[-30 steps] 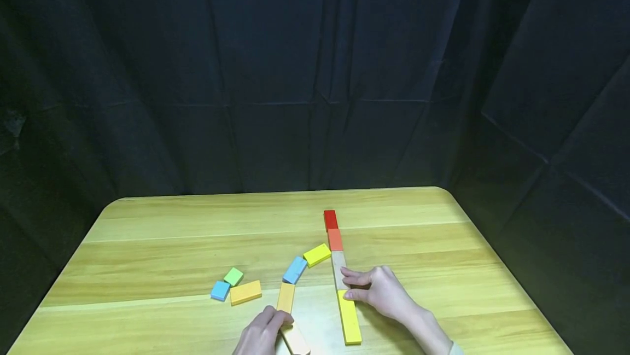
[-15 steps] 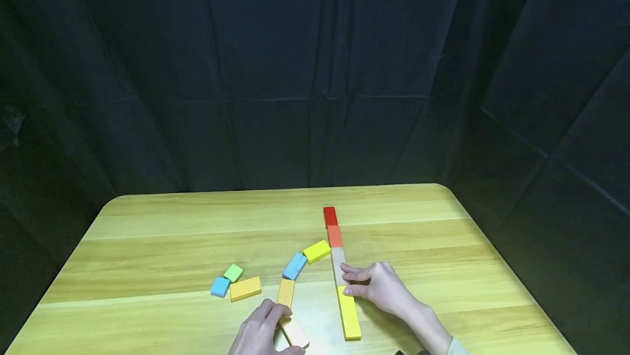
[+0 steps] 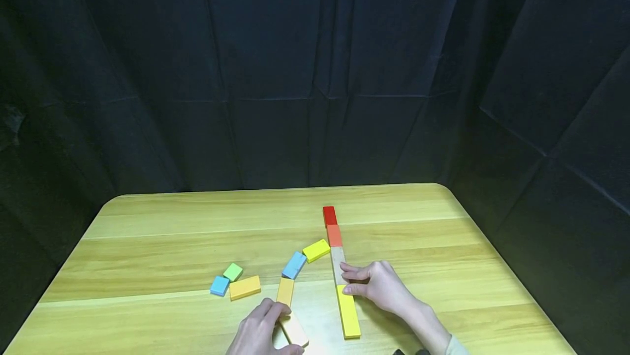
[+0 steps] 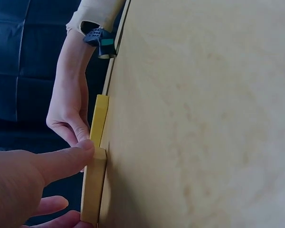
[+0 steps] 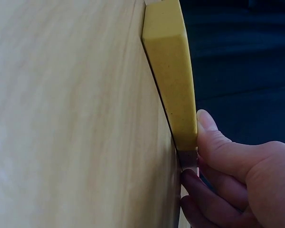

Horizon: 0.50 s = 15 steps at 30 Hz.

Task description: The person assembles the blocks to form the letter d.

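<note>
Since the earliest frame the left hand (image 3: 261,333) has drawn slightly toward the near table edge and the pale natural-wood flat block (image 3: 294,329) under it has turned a little; the right hand (image 3: 381,286) is unchanged. Left hand grips the pale block, thumb curled against its far end, fingers along its left side; the block lies flat on the light wooden table (image 3: 147,245), just near of the orange flat wooden block (image 3: 285,291). Right hand rests on the table, thumb and forefinger pinching the junction where the long yellow wooden block (image 3: 348,312) meets the plain beige wooden block (image 3: 338,265) in a straight line continuing to the salmon-orange block (image 3: 334,235) and red block (image 3: 330,216). Left wrist view alone shows the thumb (image 4: 61,161) pressed on the pale block's (image 4: 94,190) end and the yellow block (image 4: 99,121) beyond it; right wrist view alone shows the thumb tip (image 5: 205,121) touching the yellow block's (image 5: 173,80) side, the beige piece just visible below. Pale block sits close to the near table edge; bare table lies between the two hands and to the right of the line. Blue block (image 3: 294,265), yellow short block (image 3: 316,250), and a cluster of green (image 3: 233,272), blue (image 3: 219,285) and orange (image 3: 244,287) blocks lie to the left.
</note>
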Tool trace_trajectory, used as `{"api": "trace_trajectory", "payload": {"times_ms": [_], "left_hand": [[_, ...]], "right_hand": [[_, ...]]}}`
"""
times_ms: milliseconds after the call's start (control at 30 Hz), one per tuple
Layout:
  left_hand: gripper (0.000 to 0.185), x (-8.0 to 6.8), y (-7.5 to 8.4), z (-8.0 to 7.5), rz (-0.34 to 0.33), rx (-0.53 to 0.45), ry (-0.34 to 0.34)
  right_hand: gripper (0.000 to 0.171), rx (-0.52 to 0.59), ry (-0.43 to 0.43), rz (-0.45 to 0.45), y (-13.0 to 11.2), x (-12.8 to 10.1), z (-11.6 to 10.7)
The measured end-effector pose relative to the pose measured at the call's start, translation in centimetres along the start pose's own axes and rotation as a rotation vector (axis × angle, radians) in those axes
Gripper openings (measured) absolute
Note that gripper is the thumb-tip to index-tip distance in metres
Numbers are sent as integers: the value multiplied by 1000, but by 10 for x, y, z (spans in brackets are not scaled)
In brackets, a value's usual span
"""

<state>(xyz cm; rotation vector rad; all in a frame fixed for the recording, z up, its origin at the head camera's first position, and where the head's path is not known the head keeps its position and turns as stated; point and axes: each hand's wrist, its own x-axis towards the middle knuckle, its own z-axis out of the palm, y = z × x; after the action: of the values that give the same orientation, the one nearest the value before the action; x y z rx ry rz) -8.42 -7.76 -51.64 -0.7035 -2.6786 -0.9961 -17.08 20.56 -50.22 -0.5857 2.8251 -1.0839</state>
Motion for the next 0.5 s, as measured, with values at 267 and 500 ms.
{"api": "trace_trajectory", "payload": {"times_ms": [267,500], "left_hand": [[51,3,1,-8,-52,2,10],[28,15,-22,-30,-90,-1,198]], "right_hand": [[34,12,-6,-7,-2,0,-1],[36,6,-10,4,0,0,0]]}}
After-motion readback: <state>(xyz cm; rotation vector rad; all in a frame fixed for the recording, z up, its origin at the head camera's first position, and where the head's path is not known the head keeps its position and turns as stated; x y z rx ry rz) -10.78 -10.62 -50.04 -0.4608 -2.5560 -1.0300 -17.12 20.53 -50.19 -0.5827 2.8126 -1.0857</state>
